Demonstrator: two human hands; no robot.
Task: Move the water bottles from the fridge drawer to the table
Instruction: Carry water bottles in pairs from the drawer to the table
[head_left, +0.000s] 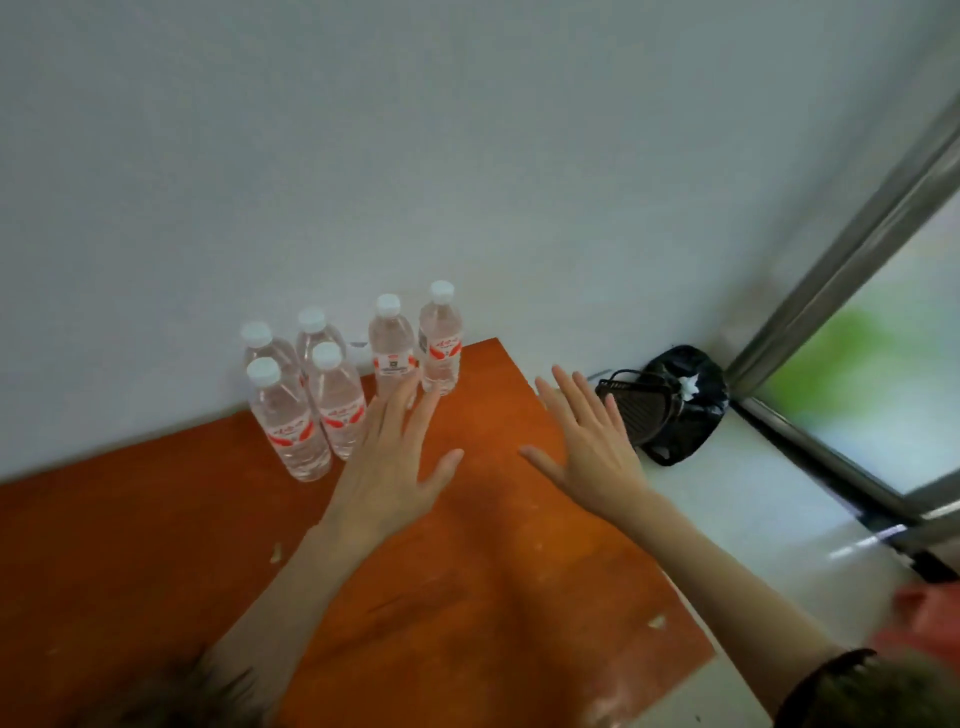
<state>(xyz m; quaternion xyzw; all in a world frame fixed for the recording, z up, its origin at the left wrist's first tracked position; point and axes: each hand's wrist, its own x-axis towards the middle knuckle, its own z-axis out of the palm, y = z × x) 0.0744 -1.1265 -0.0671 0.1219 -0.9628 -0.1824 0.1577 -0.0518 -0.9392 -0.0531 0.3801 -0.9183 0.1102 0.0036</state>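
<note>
From the head camera, six water bottles (358, 374) stand upright on the orange table (467, 597), gathered at its far edge against the pale wall (415, 130). Four of them form a tight block towards the left, two behind and two in front, nearly touching one another; the other two stand side by side just to the right, close to the table's far right corner. Grouping them at the back edge looks deliberate: the wall steadies them from behind and the near part of the table stays free for more. The left hand (387, 467) hovers low over the table just in front of the right-hand pair, fingers straight and slightly spread, thumb out to the side, holding nothing; its fingertips lie right before the base of the nearer of those two bottles, though whether they touch it cannot be told. The right hand (587, 452) is likewise flat and empty, fingers fanned apart, over the table's right edge. Both palms face down, which reads as hands that hold no bottle at this moment rather than hands reaching to grip. The fridge drawer is not in view, so how many bottles remain there cannot be judged. Beyond the right edge, on the light floor (753, 519), sits a black bag (685, 410) with a dark flat object leaning against it, beside a glass door frame (857, 249).
</note>
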